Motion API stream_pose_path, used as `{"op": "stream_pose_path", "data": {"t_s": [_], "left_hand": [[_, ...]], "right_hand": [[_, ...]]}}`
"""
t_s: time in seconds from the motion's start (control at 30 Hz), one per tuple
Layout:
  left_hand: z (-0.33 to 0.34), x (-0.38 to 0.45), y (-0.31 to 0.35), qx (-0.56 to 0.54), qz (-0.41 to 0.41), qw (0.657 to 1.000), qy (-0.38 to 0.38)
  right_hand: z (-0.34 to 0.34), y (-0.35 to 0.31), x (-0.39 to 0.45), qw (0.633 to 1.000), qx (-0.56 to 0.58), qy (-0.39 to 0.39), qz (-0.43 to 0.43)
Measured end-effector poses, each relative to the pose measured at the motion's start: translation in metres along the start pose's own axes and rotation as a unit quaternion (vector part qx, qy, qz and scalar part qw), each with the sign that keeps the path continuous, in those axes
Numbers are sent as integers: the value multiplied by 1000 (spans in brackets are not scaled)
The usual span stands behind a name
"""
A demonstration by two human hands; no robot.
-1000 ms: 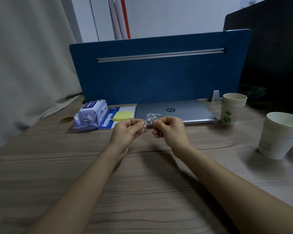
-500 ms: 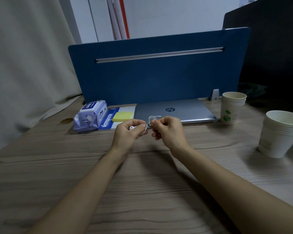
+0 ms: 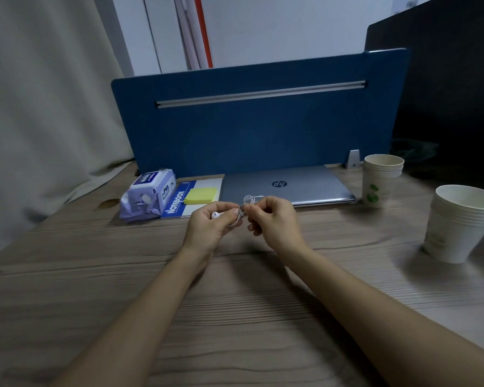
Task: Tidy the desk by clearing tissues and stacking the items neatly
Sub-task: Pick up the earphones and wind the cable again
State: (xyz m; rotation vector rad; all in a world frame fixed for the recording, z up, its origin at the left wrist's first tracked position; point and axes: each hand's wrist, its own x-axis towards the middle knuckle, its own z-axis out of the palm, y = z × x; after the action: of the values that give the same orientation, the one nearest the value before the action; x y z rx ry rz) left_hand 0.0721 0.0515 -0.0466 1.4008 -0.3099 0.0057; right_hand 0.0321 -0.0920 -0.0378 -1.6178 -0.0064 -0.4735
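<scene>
I am holding white wired earphones (image 3: 248, 203) above the desk (image 3: 123, 275), in front of the laptop (image 3: 285, 185). My left hand (image 3: 211, 226) is gripping an earbud, my right hand (image 3: 274, 219) pinching the coil. Winding tight, even loops should prevent tangles.
</scene>
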Motion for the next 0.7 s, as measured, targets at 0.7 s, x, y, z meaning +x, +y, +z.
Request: {"op": "stream_pose_path", "data": {"t_s": [0.7], "left_hand": [[-87,66,-1,346,54,930,116]], "right_hand": [[-11,22,11,993,-111,-16,27]]}}
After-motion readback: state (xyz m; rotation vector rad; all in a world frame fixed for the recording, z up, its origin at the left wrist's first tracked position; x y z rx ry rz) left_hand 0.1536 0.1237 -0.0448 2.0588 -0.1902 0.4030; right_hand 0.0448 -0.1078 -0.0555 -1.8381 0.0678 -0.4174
